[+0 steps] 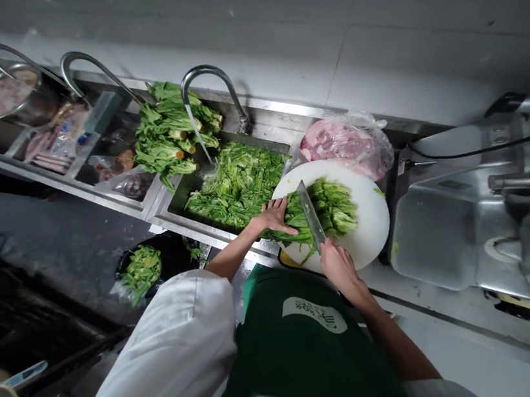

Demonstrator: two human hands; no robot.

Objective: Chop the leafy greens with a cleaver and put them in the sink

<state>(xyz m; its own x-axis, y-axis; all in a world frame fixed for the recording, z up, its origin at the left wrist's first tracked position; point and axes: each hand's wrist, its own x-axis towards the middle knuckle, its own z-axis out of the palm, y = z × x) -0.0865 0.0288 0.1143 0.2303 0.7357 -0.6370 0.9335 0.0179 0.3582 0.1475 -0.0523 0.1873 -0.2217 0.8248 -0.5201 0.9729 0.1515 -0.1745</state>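
Note:
A round white cutting board (370,223) lies on the steel counter with a bundle of leafy greens (337,205) across it. My left hand (274,215) lies flat on the left part of the bundle, fingers stretched out, pressing it down. My right hand (337,266) is wrapped round the handle of a cleaver (311,215), whose blade stands in the greens just right of my left fingers.
A sink (181,196) left of the board holds cut greens under a running tap (207,79). Whole greens (166,133) are piled behind it. Bagged pink meat (345,142) sits behind the board. A steel machine (481,209) stands right. A black bin with green scraps (145,269) sits on the floor.

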